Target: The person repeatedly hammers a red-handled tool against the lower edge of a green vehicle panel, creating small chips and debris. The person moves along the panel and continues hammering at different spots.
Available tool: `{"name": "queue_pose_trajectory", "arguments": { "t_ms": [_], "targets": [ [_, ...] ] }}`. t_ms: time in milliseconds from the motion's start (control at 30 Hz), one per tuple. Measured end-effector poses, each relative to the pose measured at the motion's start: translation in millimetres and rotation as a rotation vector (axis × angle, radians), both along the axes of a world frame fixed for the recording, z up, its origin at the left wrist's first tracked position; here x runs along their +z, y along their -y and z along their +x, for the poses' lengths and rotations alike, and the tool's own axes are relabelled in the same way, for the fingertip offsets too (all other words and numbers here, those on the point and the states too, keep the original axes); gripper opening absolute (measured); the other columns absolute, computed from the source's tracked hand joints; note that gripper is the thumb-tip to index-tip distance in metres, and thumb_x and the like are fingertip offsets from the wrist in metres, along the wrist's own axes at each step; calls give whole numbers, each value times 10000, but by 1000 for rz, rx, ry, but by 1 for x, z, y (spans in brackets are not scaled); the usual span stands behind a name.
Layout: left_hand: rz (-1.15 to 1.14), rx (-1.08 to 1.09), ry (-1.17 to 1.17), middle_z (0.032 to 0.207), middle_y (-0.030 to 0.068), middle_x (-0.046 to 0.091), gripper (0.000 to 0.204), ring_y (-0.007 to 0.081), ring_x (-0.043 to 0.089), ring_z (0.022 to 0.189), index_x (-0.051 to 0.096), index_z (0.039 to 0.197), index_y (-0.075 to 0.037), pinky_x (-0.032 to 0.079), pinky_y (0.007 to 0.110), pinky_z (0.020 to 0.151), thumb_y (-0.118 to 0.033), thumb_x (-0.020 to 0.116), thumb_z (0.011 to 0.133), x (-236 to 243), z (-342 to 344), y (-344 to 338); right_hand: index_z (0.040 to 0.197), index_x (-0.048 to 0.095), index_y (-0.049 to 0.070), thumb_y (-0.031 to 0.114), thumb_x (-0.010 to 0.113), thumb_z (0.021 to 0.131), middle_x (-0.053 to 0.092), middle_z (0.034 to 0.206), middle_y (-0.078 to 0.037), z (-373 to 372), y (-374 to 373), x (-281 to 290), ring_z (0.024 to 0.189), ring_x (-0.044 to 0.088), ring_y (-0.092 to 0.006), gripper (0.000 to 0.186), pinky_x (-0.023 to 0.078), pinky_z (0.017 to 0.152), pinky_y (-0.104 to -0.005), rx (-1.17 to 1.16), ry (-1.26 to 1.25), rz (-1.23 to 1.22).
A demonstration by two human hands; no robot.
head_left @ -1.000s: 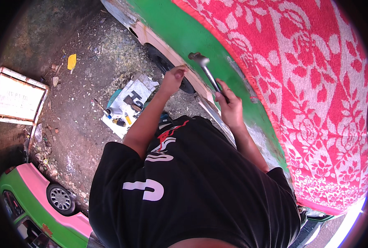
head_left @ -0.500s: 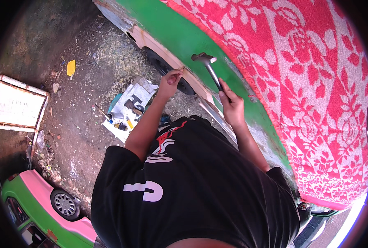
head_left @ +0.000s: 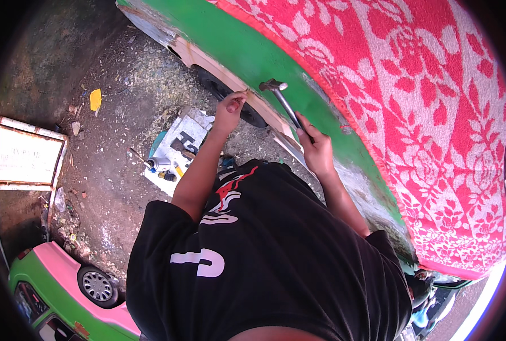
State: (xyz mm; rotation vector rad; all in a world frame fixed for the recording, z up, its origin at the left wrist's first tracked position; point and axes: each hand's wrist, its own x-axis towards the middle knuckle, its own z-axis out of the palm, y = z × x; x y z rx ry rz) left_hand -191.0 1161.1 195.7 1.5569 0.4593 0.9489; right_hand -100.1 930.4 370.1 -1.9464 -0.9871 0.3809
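Your right hand (head_left: 316, 146) was grasping the hammer (head_left: 287, 108) by the dark end of its handle, the metal head raised in front of the green panel (head_left: 224, 42) of the vehicle; whether the head touched the panel could not be determined. Your left hand (head_left: 230, 109) was curled at the edge of the pale lower strip (head_left: 207, 61), above the black tyre (head_left: 254, 117); whether the fingers gripped anything small there, you could not be credited either way, the view being insufficient. A red and white floral cloth (head_left: 423, 125) covered the upper bodywork to your right. On the ground to your left, a white sheet (head_left: 202, 119) carried assorted tools, well apart from the hammer. The step in hand was judged to be hammer work on the lower bodywork, with the left hand steadying or feeling the spot. The next move appeared to call for a controlled, well-aimed stroke, with the left fingers kept clear.
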Motion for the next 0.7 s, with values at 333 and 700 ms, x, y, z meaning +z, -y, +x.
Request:
{"name": "queue_pose_trajectory", "arguments": {
  "t_ms": [333,700],
  "targets": [
    [79,-11,-210,913,139,704,167,191,672,859,665,1055,-19,508,321,788,-74,615,905,10,8,-8,1296,626,107,43,614,924,586,728,-167,-21,-18,-17,601,523,-223,378,468,632,-309,141,237,14],
    [324,-10,-307,867,109,701,145,148,648,776,666,1040,-32,502,300,713,-74,656,901,5,14,-6,1276,623,72,79,600,934,657,857,-170,-26,-10,-30,751,645,-303,343,515,725,-399,86,244,-155]
  ]
}}
